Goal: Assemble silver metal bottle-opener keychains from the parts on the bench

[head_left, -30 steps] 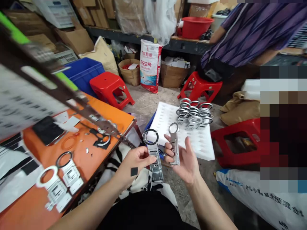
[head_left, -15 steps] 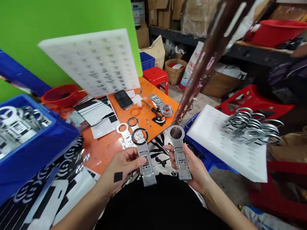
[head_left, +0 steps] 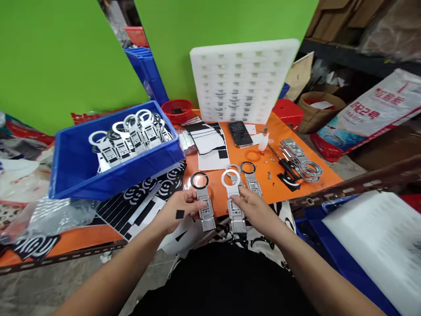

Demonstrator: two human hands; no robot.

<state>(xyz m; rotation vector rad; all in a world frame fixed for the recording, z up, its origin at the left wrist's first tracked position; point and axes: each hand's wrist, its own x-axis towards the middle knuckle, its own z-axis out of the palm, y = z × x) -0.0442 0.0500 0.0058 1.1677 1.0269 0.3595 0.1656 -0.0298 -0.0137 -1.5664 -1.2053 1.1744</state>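
My left hand (head_left: 184,208) is closed on a grey metal ring-topped bracket (head_left: 206,215) with a black ring, thumb across its slotted body. Close beside it, my right hand (head_left: 253,206) grips a similar ring-topped bracket (head_left: 236,215) whose ring looks plain white. Both are held upright over the table's front edge. Just behind the right-hand piece lies another bracket (head_left: 253,183) with a black ring. One more ring shows partly behind the white ring; its body is mostly hidden. A small black square sticks to the back of my left hand.
At left, a blue bin (head_left: 79,175) holds several ring-topped brackets. On the orange table (head_left: 217,182) are a phone (head_left: 240,134), sticker sheets (head_left: 210,145), a screwdriver (head_left: 287,166) and more metal brackets (head_left: 296,151). White foam blocks stand behind (head_left: 243,79) and at right (head_left: 378,237).
The view has swung left, bringing the blue bin fully into sight. My right hand has moved with its bracket from beyond the table's right edge to beside the left-hand one.
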